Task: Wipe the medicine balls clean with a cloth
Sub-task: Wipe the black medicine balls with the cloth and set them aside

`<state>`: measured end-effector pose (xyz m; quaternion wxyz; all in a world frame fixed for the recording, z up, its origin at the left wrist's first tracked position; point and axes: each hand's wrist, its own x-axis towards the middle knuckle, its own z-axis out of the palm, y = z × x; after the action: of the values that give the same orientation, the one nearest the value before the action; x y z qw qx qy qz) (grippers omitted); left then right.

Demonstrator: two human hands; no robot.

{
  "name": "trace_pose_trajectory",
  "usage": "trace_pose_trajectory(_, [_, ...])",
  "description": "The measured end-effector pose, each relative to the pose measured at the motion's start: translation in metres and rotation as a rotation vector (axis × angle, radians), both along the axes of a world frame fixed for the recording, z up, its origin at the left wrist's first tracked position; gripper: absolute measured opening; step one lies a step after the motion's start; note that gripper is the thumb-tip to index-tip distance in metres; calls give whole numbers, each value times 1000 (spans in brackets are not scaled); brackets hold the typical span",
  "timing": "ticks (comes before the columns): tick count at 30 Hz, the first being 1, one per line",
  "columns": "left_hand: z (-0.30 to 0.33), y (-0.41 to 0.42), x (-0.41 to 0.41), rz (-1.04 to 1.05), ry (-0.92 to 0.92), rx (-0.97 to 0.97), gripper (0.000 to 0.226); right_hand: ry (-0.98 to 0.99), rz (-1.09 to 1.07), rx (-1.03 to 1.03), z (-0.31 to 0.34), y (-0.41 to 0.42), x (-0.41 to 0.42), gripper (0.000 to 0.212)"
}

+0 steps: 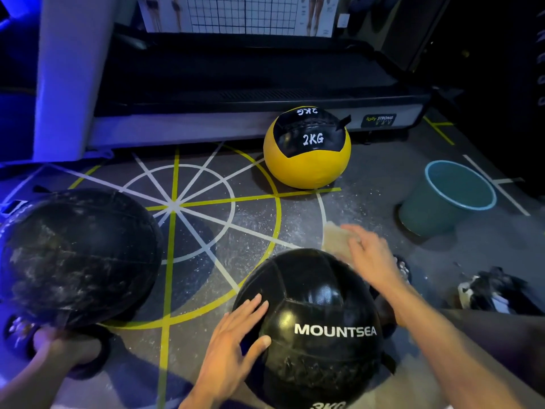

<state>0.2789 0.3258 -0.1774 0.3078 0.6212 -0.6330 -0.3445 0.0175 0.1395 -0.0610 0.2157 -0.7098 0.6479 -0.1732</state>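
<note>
Nearest the camera sits the black MOUNTSEA medicine ball [312,326] on the marked gym floor [224,231], glossy and largely free of the white dust that speckles the floor around it. Steadying it, the left hand [233,340] lies flat against its left flank with fingers straight. Beyond the ball's far right shoulder, the right hand [371,255] reaches over with the pale cloth [336,240] under its fingers; motion blur makes it hard to say whether it pinches the cloth or merely presses on it.

This ball looks to be mid-wipe or nearly done. Next would likely come gathering the cloth, perhaps rinsing it in the teal bucket [448,196] standing to the right, then turning to the dusty black medicine ball [76,255] at the left, which plainly needs cleaning. Farther back, the yellow 2KG ball [306,152] rests against the treadmill base [236,125].

Open floor lies between the three balls, enough to roll one. A dark heap [495,290] crowds the right side, near the bucket.
</note>
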Motion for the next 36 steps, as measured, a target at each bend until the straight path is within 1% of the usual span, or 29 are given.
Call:
trace_pose_trajectory(2, [-1,4,11,9,10,20,58,-63,-97,-100,12,-6,-5,37])
trace_pose_trajectory(4, [2,8,21,16,45,45,59,-80,-97,-108,13,-8,-10,39])
trace_pose_trajectory(5, [3,9,27,25,77,61,60,-88,-36,-71,11,-4,-5,39])
trace_pose_trajectory(7, [5,11,40,51,136,95,59,-84,214,62,-9,13,11,43])
trace_pose_trajectory(8, [6,11,47,59,149,118,57,-26,346,116,-20,25,23,47])
trace_pose_trajectory(9, [7,11,53,70,156,128,56,62,446,123,-30,36,34,52])
trace_pose_trajectory(10, [10,9,56,91,162,125,55,111,486,104,-36,44,42,55])
trace_pose_trajectory(12, [20,1,57,160,178,107,47,63,457,96,-35,54,55,56])
trace_pose_trajectory(13, [28,-5,54,188,174,87,47,39,457,98,-35,55,58,55])
trace_pose_trajectory(15, [41,-17,41,148,110,53,59,46,486,106,-34,58,64,56])
trace_pose_trajectory(17, [44,-23,27,64,38,47,79,49,505,88,-31,66,73,57])
trace_pose_trajectory(18, [42,-22,24,53,35,49,87,56,525,81,-30,72,78,57])
trace_pose_trajectory(19, [38,-20,23,68,58,45,90,73,559,78,-28,78,82,59])
trace_pose_trajectory(21, [31,-12,26,106,111,41,91,126,657,46,-27,84,83,66])
trace_pose_trajectory(23, [31,-8,29,114,114,41,89,144,716,51,-26,80,76,63])
trace_pose_trajectory(24, [30,-6,31,118,118,42,89,116,687,75,-29,73,69,61])
trace_pose_trajectory(25, [30,-5,32,121,126,43,89,69,611,97,-35,65,59,61])
trace_pose_trajectory(27, [29,-3,36,127,135,50,89,-5,383,141,-47,52,33,61])
trace_pose_trajectory(29, [27,0,39,127,133,48,89,-75,166,203,-53,52,15,53])
trace_pose_trajectory(30, [27,2,38,127,132,44,89,-104,91,224,-55,55,15,51])
trace_pose_trajectory(31, [28,2,36,125,130,42,89,-107,66,223,-53,59,23,51])
trace_pose_trajectory(33, [29,1,29,118,130,39,89,-95,142,127,-39,69,57,51])
trace_pose_trajectory(34, [29,1,26,115,127,34,88,-103,230,56,-30,75,78,49])
trace_pose_trajectory(36, [28,0,26,120,98,13,89,-97,455,10,-20,87,110,45])
